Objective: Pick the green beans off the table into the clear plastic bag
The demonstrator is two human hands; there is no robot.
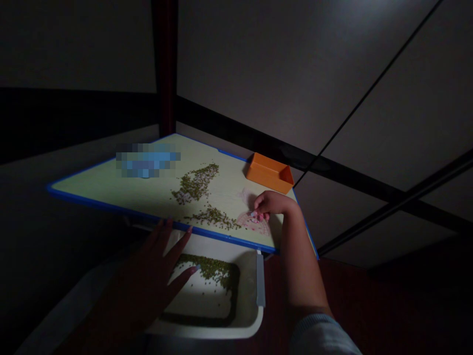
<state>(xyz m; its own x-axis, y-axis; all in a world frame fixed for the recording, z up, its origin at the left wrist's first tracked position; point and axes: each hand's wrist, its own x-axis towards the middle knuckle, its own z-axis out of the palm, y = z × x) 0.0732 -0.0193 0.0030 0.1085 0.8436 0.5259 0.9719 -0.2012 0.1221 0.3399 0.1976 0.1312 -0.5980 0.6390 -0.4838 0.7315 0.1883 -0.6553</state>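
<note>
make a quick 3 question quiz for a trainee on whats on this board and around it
1. Multiple choice: what lies in two scattered patches on the cream board with blue edging?
A. small green beans
B. white rice grains
C. red glass beads

2. True or false: the bare right hand rests inside the orange rectangular plastic tray.

3. Fill the gap: the hand above the white plastic tray is the person's ____ hand.

Key: 1. A; 2. false; 3. left
</note>
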